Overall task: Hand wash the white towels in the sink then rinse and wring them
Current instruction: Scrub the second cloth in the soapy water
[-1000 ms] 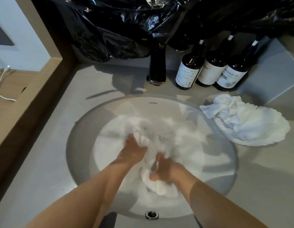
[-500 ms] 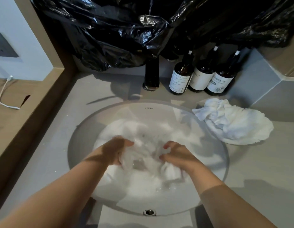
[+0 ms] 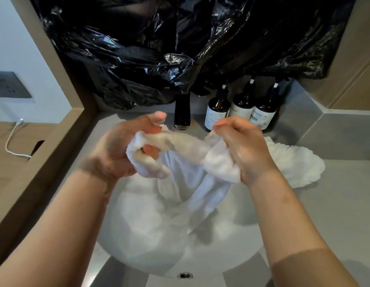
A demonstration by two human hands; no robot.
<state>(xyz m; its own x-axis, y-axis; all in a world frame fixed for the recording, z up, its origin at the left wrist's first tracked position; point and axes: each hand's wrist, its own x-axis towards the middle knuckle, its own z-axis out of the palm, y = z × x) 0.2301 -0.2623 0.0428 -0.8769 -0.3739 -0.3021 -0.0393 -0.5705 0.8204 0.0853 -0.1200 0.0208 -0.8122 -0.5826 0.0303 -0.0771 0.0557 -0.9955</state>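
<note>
In the head view, you hold the towel (image 3: 186, 146) above the sink (image 3: 211, 264) with both hands. Your left hand (image 3: 117, 148) grips one bunched end, with the fingers curled round it. Your right hand (image 3: 244, 150) grips the other bunched end in the same way. The hands are apart, and a short, rope-like stretch of towel runs tight between them. The rest of the cloth hangs down from this stretch into the basin, and its lower end reaches the foam (image 3: 148, 216) there.

I judge that you are in the washing step, at a twist or a rub of the soapy towel, not yet at the rinse, because the basin is full of suds and no water runs from the faucet (image 3: 182, 112). The next move probably calls for turning your two fists in opposite directions, low over the basin, so the water falls inside and not on the counter (image 3: 335, 204).

A second towel (image 3: 293, 162) lies crumpled on the counter, just behind your right hand, at the edge of the sink. I cannot tell if it is washed. Three bottles (image 3: 218, 112) stand beside the faucet, under the black plastic (image 3: 180, 48).
</note>
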